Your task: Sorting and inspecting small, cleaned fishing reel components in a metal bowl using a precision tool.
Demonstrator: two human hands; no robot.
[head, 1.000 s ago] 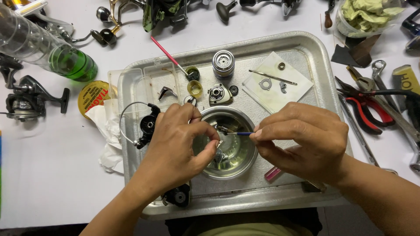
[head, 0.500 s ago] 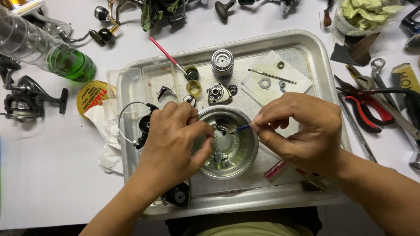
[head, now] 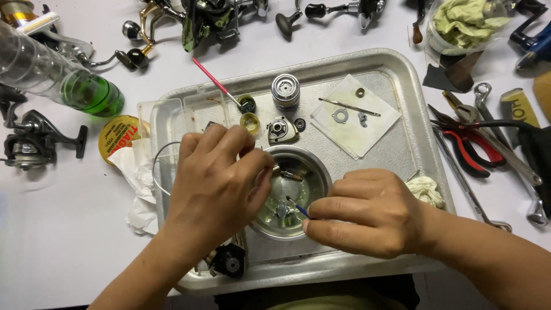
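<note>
A round metal bowl (head: 287, 189) sits in the middle of a metal tray (head: 402, 86), with small reel parts (head: 282, 210) lying inside it. My left hand (head: 215, 178) hovers over the bowl's left rim, fingers curled; whether they pinch a small part is hidden. My right hand (head: 367, 212) rests at the bowl's right edge and pinches a thin blue-tipped tool (head: 301, 210) whose tip reaches the parts in the bowl.
On the tray lie a silver spool (head: 285, 90), a reel cover (head: 282, 130), a white paper (head: 359, 115) with small washers and a pin, and a pink-handled brush (head: 215, 83). Fishing reels (head: 34, 143), a green-bottomed plastic tube (head: 69, 83) and red pliers (head: 470, 143) surround it.
My right hand has dropped from above the bowl to its lower right edge, lowering the blue tool into the bowl. My left hand shifted slightly up and left.
</note>
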